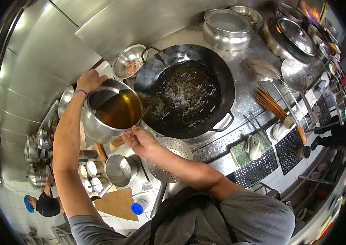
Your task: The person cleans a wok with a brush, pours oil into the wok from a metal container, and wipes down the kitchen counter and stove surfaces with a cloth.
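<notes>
A metal pot (99, 128) of amber, oil-like liquid (117, 111) is tilted toward a large black wok (225, 87). Liquid runs over the pot's lip into the wok, where the dark liquid (189, 92) is churned and rippling. My left hand (92, 81), with a blue band at the wrist, is closed around the pot's far rim. At the near side, my right hand (139, 141) pinches the rim close to the pouring edge. Beyond the pot sits a metal bowl (117, 67) of pinkish food pieces. A perforated skimmer (173, 157) lies below my right forearm.
A large lidded pot (226, 41) stands behind the wok. At right are a bamboo brush (269, 102), ladles and a folded green cloth (246, 149). A flame (311, 11) burns at the far right. Another person (46, 204) works at the lower left.
</notes>
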A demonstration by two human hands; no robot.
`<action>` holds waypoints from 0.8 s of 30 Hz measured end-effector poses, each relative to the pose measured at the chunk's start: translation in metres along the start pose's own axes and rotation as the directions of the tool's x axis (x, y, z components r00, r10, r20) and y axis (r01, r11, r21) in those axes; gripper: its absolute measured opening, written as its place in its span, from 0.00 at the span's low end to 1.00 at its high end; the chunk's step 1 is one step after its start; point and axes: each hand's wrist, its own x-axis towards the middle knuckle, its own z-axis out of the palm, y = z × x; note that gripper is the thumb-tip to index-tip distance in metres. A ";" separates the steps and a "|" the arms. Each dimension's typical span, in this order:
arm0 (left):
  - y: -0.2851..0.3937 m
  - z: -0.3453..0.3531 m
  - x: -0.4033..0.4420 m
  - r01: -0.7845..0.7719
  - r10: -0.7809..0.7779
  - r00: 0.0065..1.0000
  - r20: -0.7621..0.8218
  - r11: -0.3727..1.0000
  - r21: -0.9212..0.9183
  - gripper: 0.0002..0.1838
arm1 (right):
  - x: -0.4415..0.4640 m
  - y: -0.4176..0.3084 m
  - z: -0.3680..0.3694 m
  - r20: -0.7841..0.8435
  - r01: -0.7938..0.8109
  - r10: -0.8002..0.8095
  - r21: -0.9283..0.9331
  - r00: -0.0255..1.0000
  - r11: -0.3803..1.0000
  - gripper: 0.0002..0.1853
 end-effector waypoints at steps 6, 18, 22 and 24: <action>0.007 -0.010 -0.002 -0.014 0.014 0.999 -0.028 1.000 0.004 0.32 | 0.001 0.001 0.000 0.014 0.004 -0.005 0.028 1.000 1.000 0.12; -0.005 0.004 -0.003 -0.010 0.007 0.991 -0.137 1.000 -0.017 0.31 | 0.007 -0.003 -0.008 0.036 0.050 -0.048 -0.044 0.998 0.998 0.06; -0.039 0.036 -0.010 -0.027 0.002 0.978 -0.206 0.993 -0.119 0.33 | 0.012 -0.008 -0.009 0.046 0.151 -0.145 -0.181 0.988 0.972 0.09; -0.061 0.058 -0.015 0.000 -0.048 0.969 -0.240 0.980 -0.198 0.34 | 0.017 -0.010 -0.009 0.089 0.188 -0.171 -0.249 0.981 0.950 0.10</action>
